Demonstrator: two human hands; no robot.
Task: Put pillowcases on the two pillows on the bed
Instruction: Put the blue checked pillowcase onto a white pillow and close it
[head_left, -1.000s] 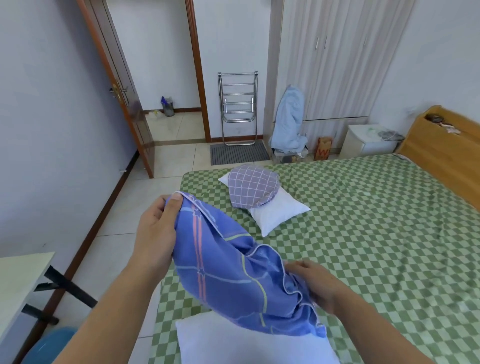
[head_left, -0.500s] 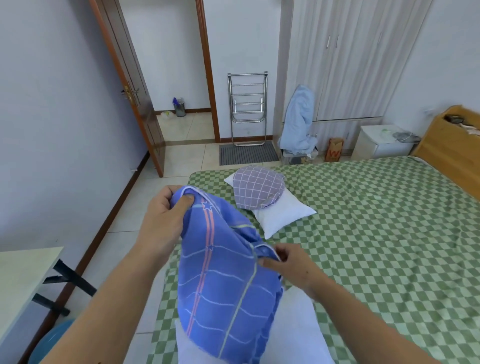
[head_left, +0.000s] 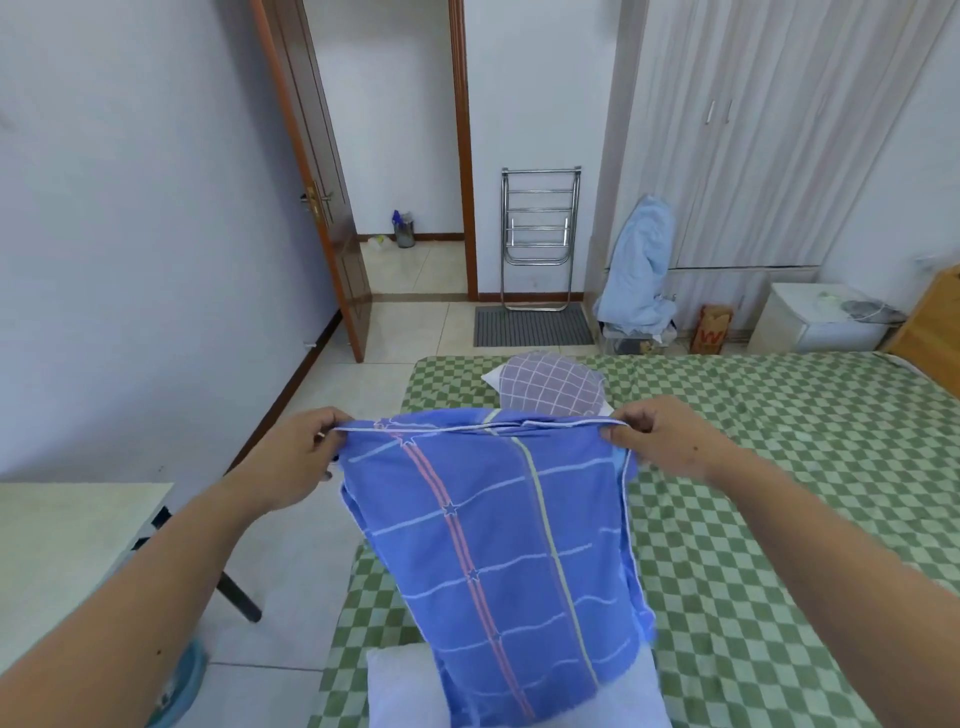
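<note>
A blue pillowcase (head_left: 498, 545) with pink and pale stripes hangs stretched out in front of me. My left hand (head_left: 298, 457) grips its top left corner and my right hand (head_left: 660, 436) grips its top right corner. Its lower end drapes over a bare white pillow (head_left: 395, 691) at the near edge of the bed. A second white pillow (head_left: 493, 375), mostly hidden, lies at the far corner of the bed with a folded purple checked pillowcase (head_left: 550, 387) on top of it.
The bed (head_left: 779, 519) has a green checked sheet and a wooden headboard (head_left: 935, 317) at right. A pale table (head_left: 67, 545) stands at left. Beyond the bed are a grey mat (head_left: 532, 325), a folded metal rack (head_left: 537, 234), a white cabinet (head_left: 815, 322) and an open door (head_left: 322, 197).
Both hands have lifted and moved apart, pulling the bunched blue pillowcase out flat by its top edge. My view has tilted up toward the far end of the room.
</note>
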